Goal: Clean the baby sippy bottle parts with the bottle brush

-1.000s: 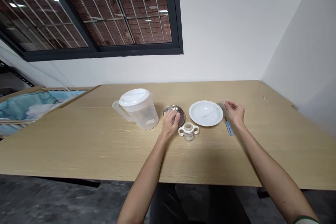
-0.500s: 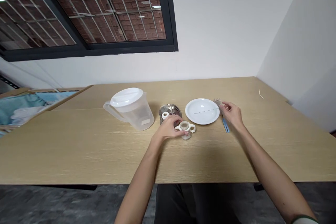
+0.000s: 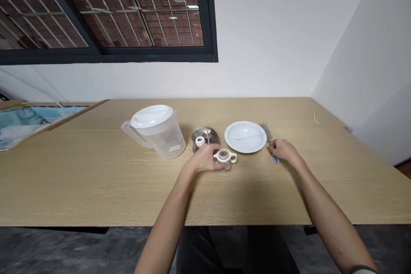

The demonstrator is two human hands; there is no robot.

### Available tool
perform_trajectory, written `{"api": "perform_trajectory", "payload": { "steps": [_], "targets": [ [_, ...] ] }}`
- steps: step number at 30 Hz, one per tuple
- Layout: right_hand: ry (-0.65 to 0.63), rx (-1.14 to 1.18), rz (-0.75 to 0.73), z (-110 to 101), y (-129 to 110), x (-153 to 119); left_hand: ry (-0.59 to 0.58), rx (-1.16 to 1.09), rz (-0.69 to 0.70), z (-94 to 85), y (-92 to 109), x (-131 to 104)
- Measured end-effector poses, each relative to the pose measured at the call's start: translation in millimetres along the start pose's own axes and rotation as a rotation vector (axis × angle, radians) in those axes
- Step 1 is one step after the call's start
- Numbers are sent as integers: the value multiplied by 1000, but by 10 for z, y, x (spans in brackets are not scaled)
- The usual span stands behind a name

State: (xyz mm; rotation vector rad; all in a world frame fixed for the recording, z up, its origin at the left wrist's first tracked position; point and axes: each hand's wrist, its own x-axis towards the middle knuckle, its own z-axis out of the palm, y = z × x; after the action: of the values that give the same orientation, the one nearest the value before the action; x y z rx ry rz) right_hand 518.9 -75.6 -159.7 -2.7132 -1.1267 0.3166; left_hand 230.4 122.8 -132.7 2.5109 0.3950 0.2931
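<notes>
My left hand (image 3: 205,158) is closed around the side of a clear baby cup (image 3: 226,163) with a white two-handled collar and an open top. The cup stands upright on the table. To the right, my right hand (image 3: 284,150) has its fingers closed on the blue handle of a bottle brush (image 3: 275,157), whose grey bristles point away from me. Between the hands is a white plate (image 3: 245,146) with a thin wire-like rod (image 3: 250,137) lying across it. Behind my left hand, a metal dish (image 3: 215,133) holds a white-ringed part (image 3: 200,141) and a thin tube.
A translucent lidded pitcher (image 3: 160,135) stands left of the metal dish, its handle to the left. A bent white strip (image 3: 316,118) lies at the table's far right. Beyond the table's left edge is a box (image 3: 54,122) with blue cloth and plastic. The wall borders the back.
My right hand has moved down from beside the plate's right rim and the rod's end to the brush's blue handle. My left hand stays on the cup. The view has shifted slightly.
</notes>
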Motion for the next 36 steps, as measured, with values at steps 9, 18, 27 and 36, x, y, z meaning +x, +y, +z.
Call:
{"api": "perform_trajectory", "payload": {
  "steps": [9,18,27,36],
  "targets": [
    [178,121,157,-66,264,101,110,-167,-35,13,-21,-5],
    [720,667,43,-134,319,166,518,-507,7,-15,-4,21],
    [484,1009,-328,-158,158,77,802,-271,41,-8,-160,73],
    [181,955,-513,-275,-75,-233,883,91,90,26,-282,89]
  ]
}}
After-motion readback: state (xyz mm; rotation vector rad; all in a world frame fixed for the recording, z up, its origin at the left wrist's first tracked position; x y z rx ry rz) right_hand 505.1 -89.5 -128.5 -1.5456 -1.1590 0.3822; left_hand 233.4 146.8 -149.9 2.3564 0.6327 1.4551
